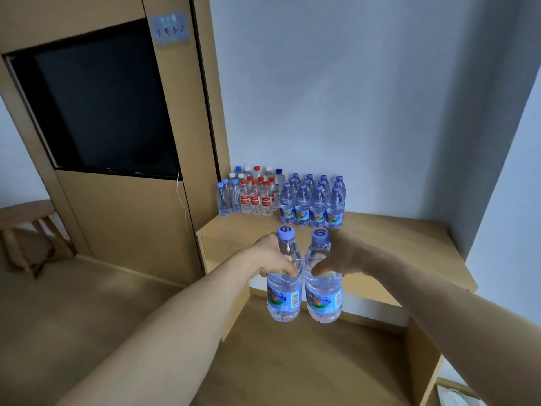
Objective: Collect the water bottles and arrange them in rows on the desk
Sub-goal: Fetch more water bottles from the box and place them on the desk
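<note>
Head view: two bottles hang in the air side by side, nearly touching, just short of the bench's front edge. Each stands with its long axis upright and its purple cap up. The left hand grips the left bottle from its outer side, fingers curled round the shoulder above the label. The right hand mirrors it on the right bottle, so each bottle lies inboard of its own fingers, with the palms facing each other. Farther ahead, against the wall, the purple rows stand four across, and a mixed cluster of red, white and blue caps stands just beside them on the left. A bare strip of bench lies between the held pair and the front purple row — that gap is what the coming move looks to turn on. Both hands seem about equally near it. I judge the pair needs carrying straight forward and lowering upright in line with that front row, labels toward the person. The close spacing could make the bottles knock together as the fingers let go — easing them apart first would help.
</note>
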`<state>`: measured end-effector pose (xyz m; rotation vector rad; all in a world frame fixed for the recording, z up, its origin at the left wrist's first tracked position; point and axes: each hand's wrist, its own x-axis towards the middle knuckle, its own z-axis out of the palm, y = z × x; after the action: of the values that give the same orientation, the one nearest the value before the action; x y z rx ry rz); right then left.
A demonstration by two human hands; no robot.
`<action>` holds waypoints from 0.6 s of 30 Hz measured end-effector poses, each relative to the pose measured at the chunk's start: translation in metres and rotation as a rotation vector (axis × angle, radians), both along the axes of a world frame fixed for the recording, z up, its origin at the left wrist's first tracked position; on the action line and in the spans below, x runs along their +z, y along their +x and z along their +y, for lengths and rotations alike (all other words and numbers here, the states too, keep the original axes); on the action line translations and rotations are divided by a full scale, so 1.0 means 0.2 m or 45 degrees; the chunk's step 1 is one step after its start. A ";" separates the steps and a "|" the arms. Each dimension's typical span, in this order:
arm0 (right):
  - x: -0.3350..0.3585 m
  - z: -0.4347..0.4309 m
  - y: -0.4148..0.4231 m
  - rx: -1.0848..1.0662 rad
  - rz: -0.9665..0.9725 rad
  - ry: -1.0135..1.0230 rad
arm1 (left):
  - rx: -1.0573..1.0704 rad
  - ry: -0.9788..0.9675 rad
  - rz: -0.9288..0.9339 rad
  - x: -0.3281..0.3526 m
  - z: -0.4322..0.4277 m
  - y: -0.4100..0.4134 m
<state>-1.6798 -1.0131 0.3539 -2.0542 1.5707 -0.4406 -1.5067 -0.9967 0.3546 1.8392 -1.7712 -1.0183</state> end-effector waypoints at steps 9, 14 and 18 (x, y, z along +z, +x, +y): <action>-0.10 -0.76 0.19 -0.178 -0.048 0.052 | -0.106 0.035 -0.069 -0.10 -0.90 0.19; -0.19 -1.11 0.29 -0.265 -0.143 0.068 | -0.139 0.047 0.008 -0.16 -1.31 0.30; -0.27 -1.36 0.34 -0.296 -0.123 0.085 | -0.157 0.083 0.133 -0.26 -1.58 0.34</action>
<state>-1.6126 -1.2848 0.2992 -1.7807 1.7480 -0.5554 -1.4383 -1.3119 0.3027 1.6982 -1.8278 -1.2092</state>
